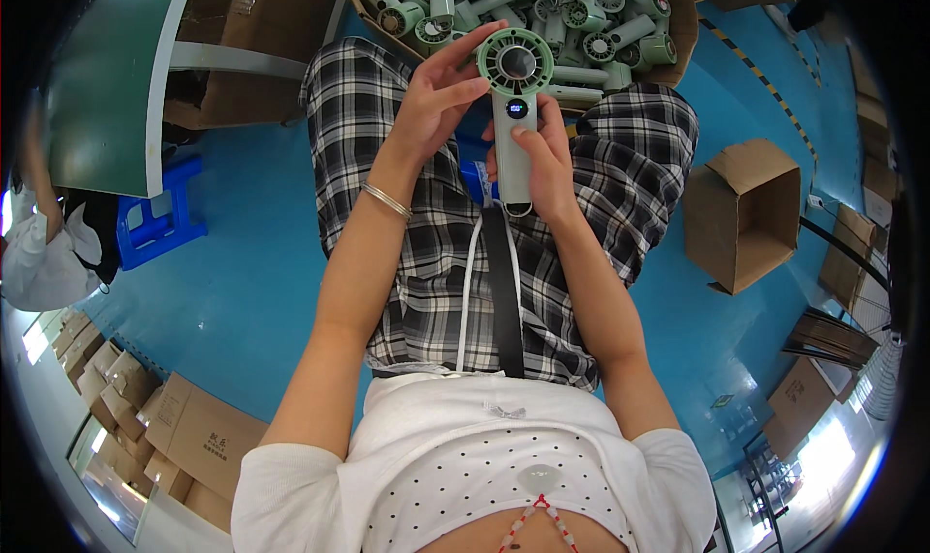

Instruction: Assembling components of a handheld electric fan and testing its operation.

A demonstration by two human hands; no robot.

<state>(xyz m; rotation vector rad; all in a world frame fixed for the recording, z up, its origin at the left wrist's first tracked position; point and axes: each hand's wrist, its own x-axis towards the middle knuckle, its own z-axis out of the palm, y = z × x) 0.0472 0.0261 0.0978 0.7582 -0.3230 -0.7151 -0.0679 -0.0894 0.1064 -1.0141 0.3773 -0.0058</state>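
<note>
— Where's the green handheld fan [506,125]?

— Over the person's lap, between the knees, head pointing away from the body and little display lit.

— And the hands?

— The right hand [549,166] is wrapped round the handle, thumb on its front below the display. The left hand [436,98] is half spread, thumb and a fingertip at the left rim of the fan's head; I can't tell whether both touch.

— Much room ahead?

— It's tight: the near edge of the big carton [688,30], heaped with more green fans [603,45], lies just past the head.

— Sideways?

— Easier. Blue floor [252,233] stretches beside both elbows. Leftward, the green table [111,78] ends in a pale edge, a blue stool [170,214] near its corner, someone in white [44,262] beyond.

— And rightward?

— A smaller carton [704,214] stands apart from the right knee; past it runs a black-and-yellow floor stripe [762,78].
</note>
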